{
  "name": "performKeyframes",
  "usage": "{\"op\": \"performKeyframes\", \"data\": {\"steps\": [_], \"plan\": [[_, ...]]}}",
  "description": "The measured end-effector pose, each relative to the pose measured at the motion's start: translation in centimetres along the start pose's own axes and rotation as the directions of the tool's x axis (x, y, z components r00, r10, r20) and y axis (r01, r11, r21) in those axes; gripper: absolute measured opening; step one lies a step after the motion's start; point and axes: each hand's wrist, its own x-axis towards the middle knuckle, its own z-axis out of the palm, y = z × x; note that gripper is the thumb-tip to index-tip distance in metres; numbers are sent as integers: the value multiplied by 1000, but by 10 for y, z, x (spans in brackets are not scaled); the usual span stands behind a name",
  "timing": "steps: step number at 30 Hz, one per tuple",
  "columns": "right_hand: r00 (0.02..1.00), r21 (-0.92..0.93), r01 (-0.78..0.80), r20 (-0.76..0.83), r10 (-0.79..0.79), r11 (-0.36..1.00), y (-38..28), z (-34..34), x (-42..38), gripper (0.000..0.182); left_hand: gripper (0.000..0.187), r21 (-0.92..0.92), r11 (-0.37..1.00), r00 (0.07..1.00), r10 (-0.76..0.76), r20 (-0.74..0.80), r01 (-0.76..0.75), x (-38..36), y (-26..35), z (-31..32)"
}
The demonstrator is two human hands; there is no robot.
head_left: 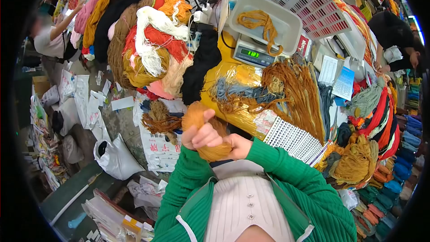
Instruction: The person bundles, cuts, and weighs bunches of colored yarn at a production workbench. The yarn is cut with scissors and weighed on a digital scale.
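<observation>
A skein of golden-orange yarn (194, 115) is held close in front of my chest. My left hand (204, 135) is closed around its middle, with the thumb pointing up. Lower down, my right hand (238, 147) grips the same skein near its bottom end, its fingertips partly hidden by the yarn. Beyond my hands lies a yellow plastic-wrapped package (224, 74), with loose brown yarn (302, 94) and grey-blue yarn (237, 90) spread over it. A digital scale (254, 54) with a lit green display stands there, its white tray (290, 29) bearing an orange-brown hank (260, 21).
Piled yarn with a white hank (154, 31) on top rises at left. A white plastic basket (309, 6) leans behind the scale. Printed number sheets (293, 141) lie at right. A white bag (117, 157) sits on the left. Other people (51, 40) stand at both sides.
</observation>
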Motion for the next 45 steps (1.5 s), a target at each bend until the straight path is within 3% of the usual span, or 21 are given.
{"op": "performKeyframes", "data": {"steps": [1, 3, 4, 5, 7, 8, 11, 12, 15, 19, 21, 22, 25, 28, 32, 35, 38, 40, 41, 43, 45], "plan": [[980, -154, 158, -93, -173, 975, 6, -3, -2, 35, 36, 42, 999, 999, -26, -27, 28, -2, 1, -1], [830, -478, 392, -184, -526, 786, 6, -7, -10, 41, 27, 124, 989, 994, -75, -82, 85, -7, 3, -5], [845, -357, 390, -227, -484, 849, 2, -11, -17, 50, 20, 120, 988, 988, -81, -132, 97, -8, 6, -4], [867, -214, 249, -385, -316, 945, -12, -12, -27, 39, 20, 281, 954, 956, -14, -293, 100, -9, 5, -2], [715, -157, 368, -583, -387, 916, 2, -22, -28, 20, 20, 561, 808, 817, 194, -544, 182, -8, -3, 6], [732, -79, 354, -596, -329, 932, -7, -22, -29, 16, 32, 514, 849, 800, 221, -558, 124, -4, -12, 9], [773, 102, 302, -608, -181, 948, -44, -14, -33, 9, 44, 560, 805, 828, 171, -534, 195, 8, -22, 11], [781, 124, 281, -606, -151, 952, -49, -9, -29, 10, 50, 525, 815, 878, 44, -477, 245, 6, -19, 8], [773, 202, 330, -618, -141, 922, -45, -8, -27, 11, 50, 614, 757, 880, 112, -461, 225, 10, -23, 15], [772, 392, 434, -626, -111, 811, -43, -10, -35, 10, 51, 484, 849, 869, 62, -491, 213, 11, -25, 26], [790, 492, 449, -609, -74, 746, -44, -10, -38, 9, 46, 517, 838, 881, 99, -462, 177, 10, -27, 23], [818, 581, 473, -569, -85, 662, -43, -12, -40, 10, 42, 482, 864, 898, 87, -431, 148, 10, -26, 23], [823, 625, 489, -562, -83, 608, -47, -11, -44, 10, 36, 399, 912, 924, 65, -378, 99, 7, -26, 18], [825, 520, 423, -560, -77, 742, -47, -12, -46, 12, 33, 456, 884, 929, 76, -363, 106, 8, -27, 17], [830, 480, 424, -545, -118, 768, -51, -15, -50, 13, 31, 473, 871, 940, 43, -340, 131, 9, -27, 12], [809, 365, 412, -568, -151, 835, -54, -13, -51, 14, 49, 448, 879, 912, 39, -409, 164, 9, -32, 7], [762, 269, 432, -620, -188, 861, -54, -10, -48, 15, 29, 470, 866, 877, 82, -473, 172, 13, -34, 9], [732, 226, 454, -647, -216, 862, -54, -10, -46, 13, 27, 532, 825, 858, 124, -498, 189, 15, -34, 10], [732, 269, 481, -648, -213, 835, -52, -11, -46, 11, 26, 562, 803, 848, 147, -509, 198, 16, -33, 11], [731, 348, 530, -650, -209, 773, -46, -15, -48, 9, 25, 433, 872, 821, 65, -567, 230, 22, -31, 18], [805, 612, 549, -570, -164, 570, -38, -27, -52, 7, 26, 357, 913, 851, 22, -525, 196, 18, -24, 15]]}}
